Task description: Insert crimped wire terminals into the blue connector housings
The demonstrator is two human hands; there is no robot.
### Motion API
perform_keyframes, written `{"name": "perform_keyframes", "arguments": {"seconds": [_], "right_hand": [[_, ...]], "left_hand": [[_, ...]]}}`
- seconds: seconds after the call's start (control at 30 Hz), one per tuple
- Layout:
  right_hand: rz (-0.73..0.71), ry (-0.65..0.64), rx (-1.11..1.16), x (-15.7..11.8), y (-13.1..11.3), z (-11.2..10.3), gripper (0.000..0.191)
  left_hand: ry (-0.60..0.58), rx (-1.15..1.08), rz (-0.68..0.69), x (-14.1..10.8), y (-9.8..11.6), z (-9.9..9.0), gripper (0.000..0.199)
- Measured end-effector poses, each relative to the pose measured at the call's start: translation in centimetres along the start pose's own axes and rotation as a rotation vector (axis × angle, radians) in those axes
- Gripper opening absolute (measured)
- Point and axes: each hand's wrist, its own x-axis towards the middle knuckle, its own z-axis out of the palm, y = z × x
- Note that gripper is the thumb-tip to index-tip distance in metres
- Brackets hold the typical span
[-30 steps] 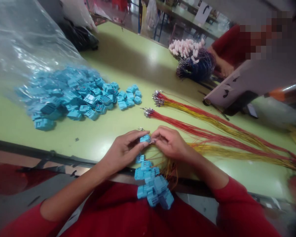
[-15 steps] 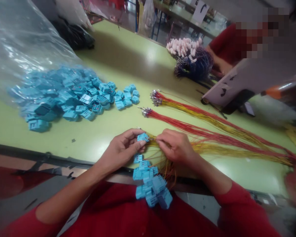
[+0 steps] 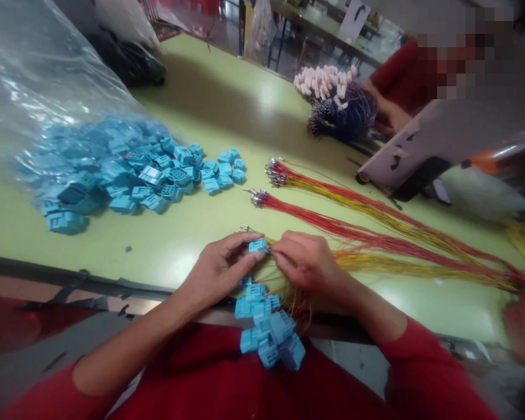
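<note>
Presently: green table (image 3: 227, 105) carries loose blue connectors (image 3: 114, 169) at left, wire bundles (image 3: 376, 233) at right, both within reach. Near edge: left hand (image 3: 221, 271) grips one connector (image 3: 258, 246) in closed fingers; right hand (image 3: 306, 262) pinches wires (image 3: 273, 240) against it (entry point hidden). Wired connectors (image 3: 266, 332) hang over the edge, clear of the work.

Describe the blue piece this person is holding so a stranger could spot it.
On the long green table, find the left hand at the near edge. The blue connector housing sits in its fingers, held alone, unlike the heap farther off and the cluster dangling below.
</note>
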Motion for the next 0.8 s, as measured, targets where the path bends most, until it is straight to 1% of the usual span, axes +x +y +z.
{"name": "perform_keyframes", "arguments": {"seconds": [0.07,0.17,0.23,0.3,0.33,0.4,0.47,0.5,0.57,0.63,0.67,0.7,0.73,0.8], "right_hand": [[-0.006,0.014,0.032,-0.1,-0.1,0.2,0.023],[-0.004,-0.008,0.093,0.0,0.3,0.1,0.023],[0.028,-0.052,0.196,0.3,1.3,-0.4,0.022],[0.118,-0.06,0.305,1.1,3.1,-0.8,0.022],[0.184,-0.04,0.323,1.7,4.2,-0.9,0.02],[0.29,-0.005,0.224,3.0,6.3,-0.8,0.013],[0.341,-0.048,0.066,4.4,7.9,-0.3,0.01],[0.355,-0.081,0.002,4.9,8.4,0.0,0.009],[0.369,-0.125,-0.063,5.7,8.9,0.6,0.008],[0.364,-0.123,-0.073,5.8,8.9,1.1,0.012],[0.357,-0.108,-0.071,5.8,8.9,1.2,0.013],[0.351,-0.088,-0.066,5.6,8.9,1.3,0.013],[0.348,-0.064,-0.057,5.4,8.9,1.3,0.014],[0.347,-0.015,-0.028,5.1,9.0,1.2,0.016]], "left_hand": [[-0.001,0.024,0.038,0.0,0.0,0.0,0.041],[0.005,0.112,0.15,0.1,0.2,-0.3,0.034],[0.004,0.164,0.216,-0.1,0.6,-0.5,0.029],[-0.042,0.195,0.29,-0.4,1.5,-0.3,0.025],[-0.102,0.204,0.329,-0.7,2.1,-0.1,0.023],[-0.294,0.209,0.412,-1.4,3.4,0.8,0.019],[-0.485,0.208,0.483,-2.1,4.5,2.0,0.018],[-0.553,0.212,0.515,-2.4,5.0,2.6,0.019],[-0.647,0.216,0.593,-2.8,5.6,3.5,0.024],[-0.697,0.21,0.64,-2.7,5.6,3.6,0.025],[-0.68,0.214,0.64,-2.3,5.4,3.3,0.023],[-0.616,0.23,0.627,-1.8,5.1,2.6,0.022],[-0.514,0.273,0.596,-1.0,4.6,1.7,0.022],[-0.174,0.44,0.555,1.1,3.4,-0.8,0.024]]}}
